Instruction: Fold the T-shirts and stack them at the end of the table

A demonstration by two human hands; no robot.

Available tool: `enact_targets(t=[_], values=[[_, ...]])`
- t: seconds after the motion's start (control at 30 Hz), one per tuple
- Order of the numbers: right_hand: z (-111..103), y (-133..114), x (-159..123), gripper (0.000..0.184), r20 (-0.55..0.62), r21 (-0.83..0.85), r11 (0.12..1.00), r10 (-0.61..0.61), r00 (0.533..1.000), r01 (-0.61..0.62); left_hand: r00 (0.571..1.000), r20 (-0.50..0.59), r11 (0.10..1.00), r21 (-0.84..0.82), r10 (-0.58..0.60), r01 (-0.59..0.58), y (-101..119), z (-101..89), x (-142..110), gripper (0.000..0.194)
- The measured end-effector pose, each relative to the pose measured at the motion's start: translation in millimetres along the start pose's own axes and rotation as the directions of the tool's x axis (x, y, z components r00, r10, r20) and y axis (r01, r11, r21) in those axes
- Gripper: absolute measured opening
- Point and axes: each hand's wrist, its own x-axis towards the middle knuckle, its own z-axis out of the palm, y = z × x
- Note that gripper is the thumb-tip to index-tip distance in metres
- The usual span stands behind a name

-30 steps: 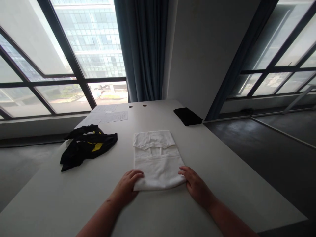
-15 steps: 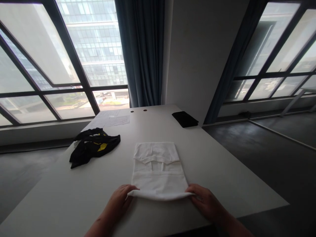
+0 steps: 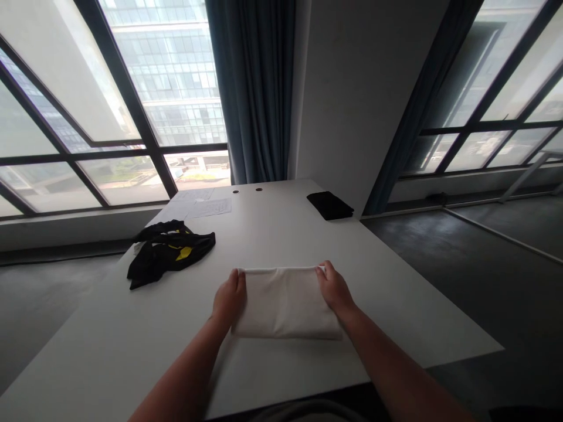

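Head view: the left hand (image 3: 230,298) and right hand (image 3: 335,288) each pinch 1 upper corner of the white cloth (image 3: 281,302).

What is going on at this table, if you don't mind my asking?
A person is handling a white cloth at the white table with both bare hands. The left hand grips its far left corner and the right hand its far right corner, so the far edge is stretched between them. Further off, a crumpled black and yellow garment lies on the left, beyond it some papers, and a flat black item on the right.
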Motion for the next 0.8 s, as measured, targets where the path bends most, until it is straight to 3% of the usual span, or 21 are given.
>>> enact_targets(t=[0.1,0.2,0.37,0.63,0.8], values=[[26,16,17,0.02,0.039,-0.255,0.967,-0.012,0.999,0.021,0.996,0.072,0.986,0.16,-0.058,0.045,1,14.5,26,0.036],[37,30,18,0.021,0.039,-0.363,0.931,-0.031,0.999,0.043,0.998,0.064,0.984,0.177,-0.026,0.014,-6,19.1,28,0.036],[39,41,14,0.021,-0.022,-0.378,0.921,-0.113,0.993,0.096,0.994,0.105,0.99,0.137,-0.027,0.012,-15,14.5,14,0.035],[45,56,22,0.013,-0.071,-0.335,0.914,-0.268,0.961,0.23,0.979,0.199,0.949,0.312,-0.029,-0.036,-1,6.5,5,0.04],[47,64,25,0.015,-0.088,-0.308,0.922,-0.274,0.958,0.236,0.971,0.239,0.938,0.341,-0.022,-0.063,-2,-2.0,-12,0.028]])
